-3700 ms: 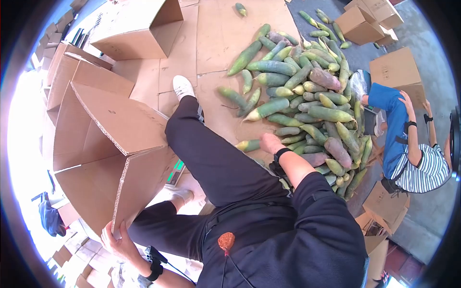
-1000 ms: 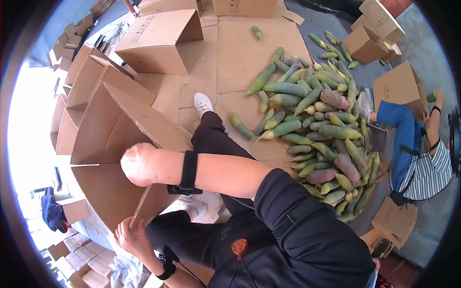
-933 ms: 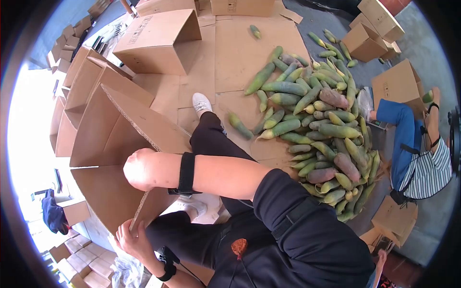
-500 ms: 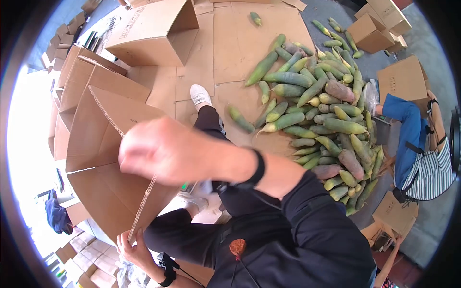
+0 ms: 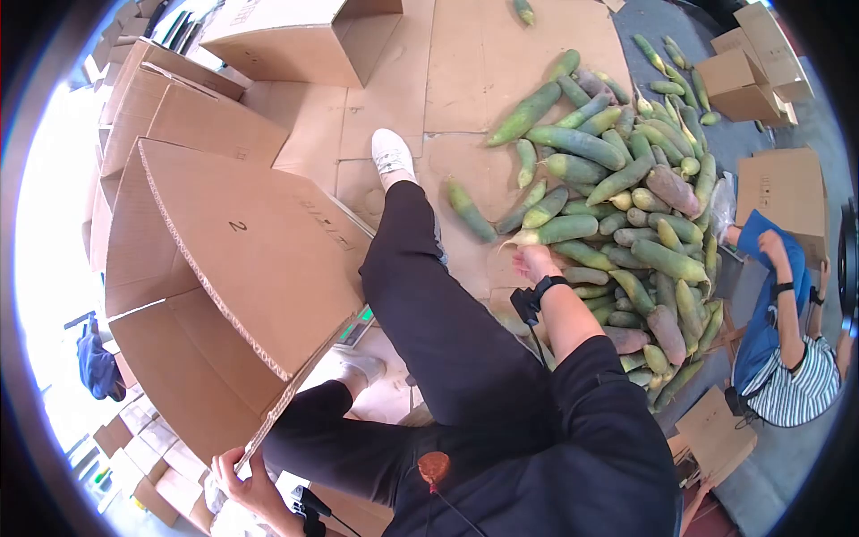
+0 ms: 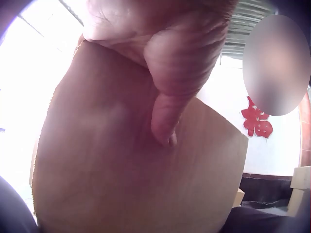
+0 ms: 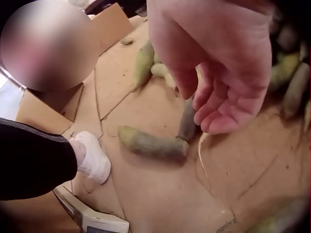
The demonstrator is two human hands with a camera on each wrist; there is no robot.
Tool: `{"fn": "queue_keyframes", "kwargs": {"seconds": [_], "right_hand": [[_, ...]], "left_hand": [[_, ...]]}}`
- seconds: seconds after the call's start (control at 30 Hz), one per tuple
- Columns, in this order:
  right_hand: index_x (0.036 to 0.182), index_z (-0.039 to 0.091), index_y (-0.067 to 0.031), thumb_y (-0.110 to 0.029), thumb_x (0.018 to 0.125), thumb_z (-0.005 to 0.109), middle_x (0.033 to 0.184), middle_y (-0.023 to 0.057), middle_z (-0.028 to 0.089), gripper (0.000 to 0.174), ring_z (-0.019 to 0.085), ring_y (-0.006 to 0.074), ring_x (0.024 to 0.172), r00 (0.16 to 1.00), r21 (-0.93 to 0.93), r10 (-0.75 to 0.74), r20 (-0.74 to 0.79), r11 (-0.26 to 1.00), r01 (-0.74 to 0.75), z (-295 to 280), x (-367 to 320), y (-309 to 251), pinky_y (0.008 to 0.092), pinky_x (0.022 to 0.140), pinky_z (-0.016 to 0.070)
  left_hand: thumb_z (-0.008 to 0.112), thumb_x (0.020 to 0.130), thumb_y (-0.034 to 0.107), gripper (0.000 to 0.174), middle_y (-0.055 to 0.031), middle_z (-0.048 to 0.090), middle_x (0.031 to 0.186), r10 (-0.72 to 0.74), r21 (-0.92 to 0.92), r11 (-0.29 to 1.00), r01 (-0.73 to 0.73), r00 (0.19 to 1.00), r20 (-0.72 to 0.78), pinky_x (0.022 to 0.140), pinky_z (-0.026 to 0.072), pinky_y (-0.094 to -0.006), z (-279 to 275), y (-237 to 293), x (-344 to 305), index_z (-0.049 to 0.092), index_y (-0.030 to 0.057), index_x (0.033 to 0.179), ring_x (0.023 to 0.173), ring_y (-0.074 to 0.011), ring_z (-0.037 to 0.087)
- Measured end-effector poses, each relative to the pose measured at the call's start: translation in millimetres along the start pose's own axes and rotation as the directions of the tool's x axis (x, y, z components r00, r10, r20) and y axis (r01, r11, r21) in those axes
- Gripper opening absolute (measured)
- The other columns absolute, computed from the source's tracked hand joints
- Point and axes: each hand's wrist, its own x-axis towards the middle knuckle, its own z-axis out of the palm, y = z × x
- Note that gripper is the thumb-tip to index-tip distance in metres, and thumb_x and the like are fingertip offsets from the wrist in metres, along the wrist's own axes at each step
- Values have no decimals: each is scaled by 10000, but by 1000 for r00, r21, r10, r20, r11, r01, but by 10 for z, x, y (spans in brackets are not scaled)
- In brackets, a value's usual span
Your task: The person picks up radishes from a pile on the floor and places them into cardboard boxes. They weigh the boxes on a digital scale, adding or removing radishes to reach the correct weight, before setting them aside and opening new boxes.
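At the lower left, my left hand [image 5: 248, 488] pinches the edge of a large open cardboard box [image 5: 237, 233]; in the left wrist view the thumb of the left hand [image 6: 175, 63] lies flat on the box's panel [image 6: 121, 160]. My right hand [image 5: 537, 263] is at the near left side of a pile of green radishes [image 5: 667, 259], by the pale tip of one radish [image 5: 564, 229]. In the right wrist view the fingers of the right hand [image 7: 218, 73] are loosely bent, with a thin root [image 7: 202, 155] showing below them; no radish shows in their grasp.
Loose radishes [image 5: 470, 210] lie left of the pile on flattened cardboard [image 5: 358, 134]. More boxes [image 5: 295, 45] stand at the upper left. A person in a striped shirt [image 5: 792, 385] sits at the right beside another box [image 5: 783, 192]. A scale [image 7: 95, 221] lies near my shoe.
My right hand has swung from above the open box back to the radish pile. The near box panel has tilted over more of the opening, with my left hand still on its edge.
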Motion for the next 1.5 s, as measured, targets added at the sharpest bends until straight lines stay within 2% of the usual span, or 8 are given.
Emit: {"fn": "queue_keyframes", "kwargs": {"seconds": [0.37,0.6,0.7,0.83,1.03,1.3,1.4,1.5], "right_hand": [[1304,330,-19,-219,870,633,1349,220,315,566,440,360,1126,998,644,-20,-61,763,55,500,476,84,472,786,512],[1270,283,-11,-123,876,601,1179,179,374,518,462,315,1005,980,905,134,145,383,-186,309,873,128,501,832,517],[1235,293,-8,-155,885,597,1116,173,379,487,470,312,954,994,890,95,62,445,-98,371,645,83,486,793,516],[1213,309,-26,-189,877,625,1100,172,402,489,505,289,879,996,935,64,65,344,-83,360,763,77,404,727,534],[1111,455,-178,-433,787,722,838,51,532,491,560,220,501,955,717,114,-275,686,124,201,259,-12,246,372,353],[1098,487,-134,-536,800,638,918,67,573,523,632,225,773,991,660,-122,-49,741,124,-638,-166,254,253,482,413],[1079,498,-128,-504,838,604,882,80,582,459,598,173,646,987,657,-133,-95,736,163,-1015,-415,324,231,419,363],[1035,518,-55,-468,879,561,845,118,597,444,380,90,426,953,575,-215,215,816,54,-1256,-854,360,189,345,256]], "left_hand": [[684,659,-52,203,-70,478,732,16,-30,999,-15,998,58,674,397,-317,8,-93,29,538,13,785,719,-220,492],[736,707,14,206,-51,502,731,2,37,999,-4,997,74,690,385,-305,-6,-202,12,536,19,761,742,-196,500],[845,605,74,237,-79,612,671,253,163,955,-249,967,-3,587,466,-361,-50,228,227,625,55,692,614,-254,573],[840,619,87,232,-77,615,667,251,175,952,-252,968,26,594,468,-366,-63,193,223,628,44,702,622,-259,582],[823,628,43,209,-77,626,709,210,113,971,-212,977,25,627,471,-365,-67,183,212,628,44,704,670,-252,591],[694,651,-35,195,-66,486,719,47,13,999,-47,999,3,677,396,-334,-2,-51,46,535,21,748,727,-232,497],[703,645,-26,200,-72,499,720,70,5,998,-70,997,-29,700,400,-353,6,36,75,536,27,744,748,-256,507],[739,658,30,228,-92,562,786,67,2,998,-67,997,-25,761,408,-388,-35,-28,32,551,30,786,797,-299,532]]}}
